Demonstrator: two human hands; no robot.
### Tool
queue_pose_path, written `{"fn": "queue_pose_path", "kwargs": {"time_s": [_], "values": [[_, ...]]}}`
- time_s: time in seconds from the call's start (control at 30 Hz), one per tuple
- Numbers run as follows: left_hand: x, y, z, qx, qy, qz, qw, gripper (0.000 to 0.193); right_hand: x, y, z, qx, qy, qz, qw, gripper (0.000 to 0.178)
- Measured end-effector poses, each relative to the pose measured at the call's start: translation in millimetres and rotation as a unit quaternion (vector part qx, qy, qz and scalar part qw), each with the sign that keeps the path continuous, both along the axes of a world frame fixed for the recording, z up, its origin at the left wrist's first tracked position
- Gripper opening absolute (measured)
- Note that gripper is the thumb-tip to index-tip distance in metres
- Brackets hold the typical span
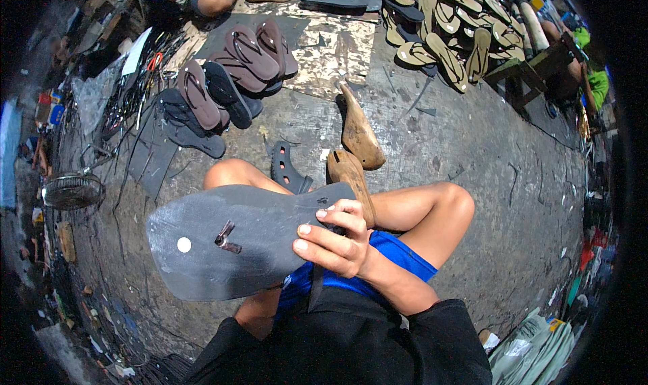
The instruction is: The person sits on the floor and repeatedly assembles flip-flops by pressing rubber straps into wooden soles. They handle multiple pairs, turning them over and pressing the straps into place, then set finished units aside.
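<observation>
Right hand (337, 240): the grip is closed on the narrow end of a dark grey sandal sole (253, 260), fingers across the upper face, thumb hidden. The left forearm (258, 311) passes beneath the sole, which hides the left hand; its state cannot be told. The sole is held above the lap, broad end left, bearing a brown V-shaped piece (229, 240) and a round white spot (183, 244). Beyond it, two wooden shoe lasts (361, 135) and a perforated clog (290, 172) lie on the floor (432, 148). Farther, brown flip-flops (253, 54) lie left, tan flip-flops (445, 57) right. The step in hand appears to be holding the sole; the next move likely calls for supporting its broad end.
</observation>
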State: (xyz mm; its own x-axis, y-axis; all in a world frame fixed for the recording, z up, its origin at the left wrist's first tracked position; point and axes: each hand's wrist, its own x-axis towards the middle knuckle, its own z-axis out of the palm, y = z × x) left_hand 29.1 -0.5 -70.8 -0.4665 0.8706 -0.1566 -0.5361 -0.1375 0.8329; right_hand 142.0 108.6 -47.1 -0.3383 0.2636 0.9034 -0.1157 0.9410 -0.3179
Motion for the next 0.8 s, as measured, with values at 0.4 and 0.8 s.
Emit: {"fn": "queue_pose_path", "kwargs": {"time_s": [0.4, 0.8], "values": [[-17.6, 28.4, 1.6, 0.077, -0.063, -0.051, 0.994, 0.047, -1.6, 14.5, 12.2, -0.636, 0.084, 0.131, 0.756, 0.042], [-5.8, 21.1, -27.0, 0.024, -0.225, -0.115, 0.967, 0.026, 7.6, 15.0, 5.9, -0.693, 0.062, 0.156, 0.701, 0.043]]}}
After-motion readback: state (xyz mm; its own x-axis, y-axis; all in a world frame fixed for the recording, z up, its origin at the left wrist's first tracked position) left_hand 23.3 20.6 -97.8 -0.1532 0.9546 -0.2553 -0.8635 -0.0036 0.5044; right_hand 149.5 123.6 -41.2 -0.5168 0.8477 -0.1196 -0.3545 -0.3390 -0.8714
